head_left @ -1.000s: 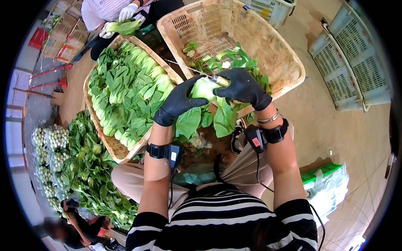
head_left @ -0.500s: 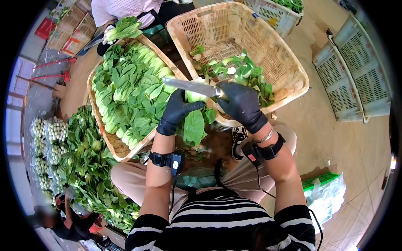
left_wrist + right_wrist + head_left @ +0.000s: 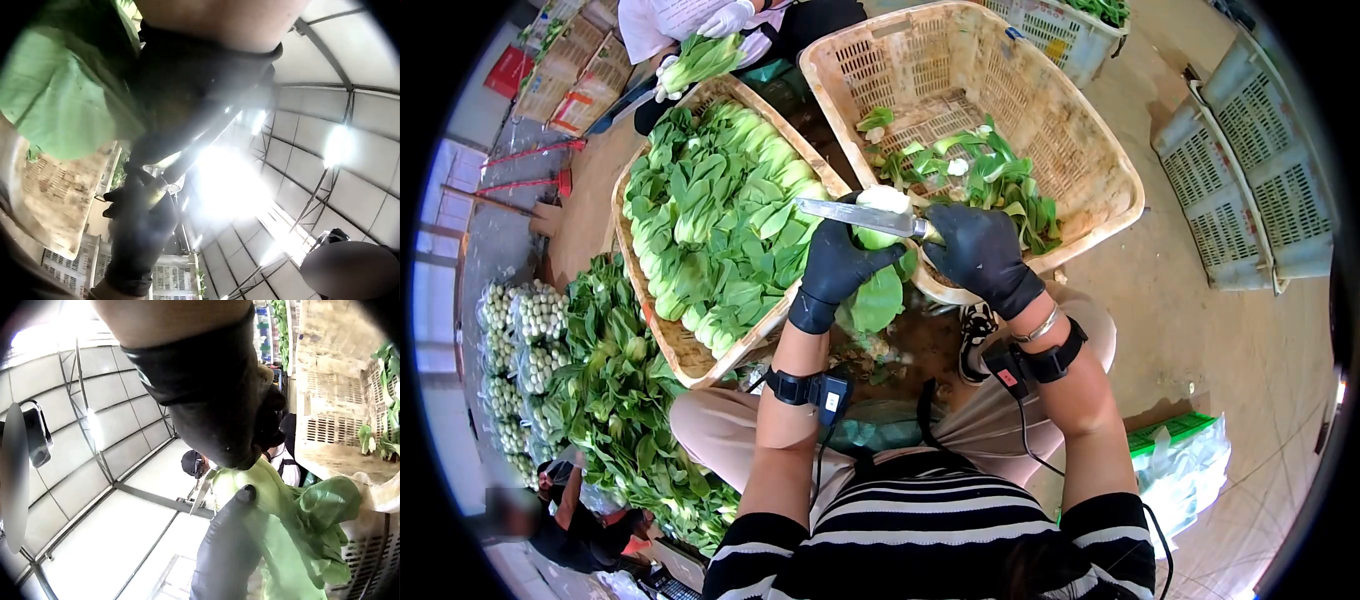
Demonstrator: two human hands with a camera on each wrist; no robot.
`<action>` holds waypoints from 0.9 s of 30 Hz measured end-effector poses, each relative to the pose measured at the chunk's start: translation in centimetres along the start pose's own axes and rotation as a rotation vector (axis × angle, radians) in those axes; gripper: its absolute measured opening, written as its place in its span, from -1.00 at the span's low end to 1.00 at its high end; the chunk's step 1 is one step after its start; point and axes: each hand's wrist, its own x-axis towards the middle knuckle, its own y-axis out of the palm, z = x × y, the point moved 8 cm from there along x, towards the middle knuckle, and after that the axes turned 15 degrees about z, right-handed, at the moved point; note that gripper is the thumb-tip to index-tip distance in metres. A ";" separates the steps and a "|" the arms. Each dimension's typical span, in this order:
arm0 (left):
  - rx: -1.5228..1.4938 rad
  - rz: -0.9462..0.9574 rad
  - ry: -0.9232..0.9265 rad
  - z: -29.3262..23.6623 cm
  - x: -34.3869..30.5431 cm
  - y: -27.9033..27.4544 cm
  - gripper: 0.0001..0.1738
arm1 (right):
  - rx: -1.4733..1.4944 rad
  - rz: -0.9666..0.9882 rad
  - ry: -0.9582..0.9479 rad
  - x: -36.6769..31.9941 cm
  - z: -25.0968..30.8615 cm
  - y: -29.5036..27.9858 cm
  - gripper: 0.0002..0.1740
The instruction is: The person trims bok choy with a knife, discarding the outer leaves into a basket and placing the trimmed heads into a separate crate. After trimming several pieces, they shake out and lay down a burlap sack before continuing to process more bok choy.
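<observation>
My left hand [image 3: 837, 268], in a black glove, grips a head of bok choy [image 3: 880, 237] whose pale cut base points up and away. One broad leaf [image 3: 874, 302] hangs below that hand; in the right wrist view the bok choy [image 3: 275, 506] shows with the left thumb laid along it. My right hand [image 3: 980, 255], gloved alike, holds a knife [image 3: 860, 216] by its handle. The blade crosses in front of the bok choy base, its tip toward the left. In the left wrist view the right hand [image 3: 140, 228] is curled round the handle.
A crate [image 3: 662, 345] packed with trimmed bok choy stands at left, a larger crate [image 3: 1090, 130] with loose leaves ahead. A leafy heap [image 3: 630, 400] and bagged pale vegetables [image 3: 505, 370] lie further left. Another person [image 3: 690, 25] holds bok choy opposite. Stacked crates [image 3: 1230, 190] stand right.
The knife has swung from beside the bok choy base to lie across it, blade flat to view. The bok choy's pale base now shows, and fewer leaves hang beneath the left hand.
</observation>
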 end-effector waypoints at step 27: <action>-1.490 -0.202 0.660 0.6 -11.2 -6.9 -0.40 | 0.291 -0.225 0.024 4.6 -2.3 1.2 -0.83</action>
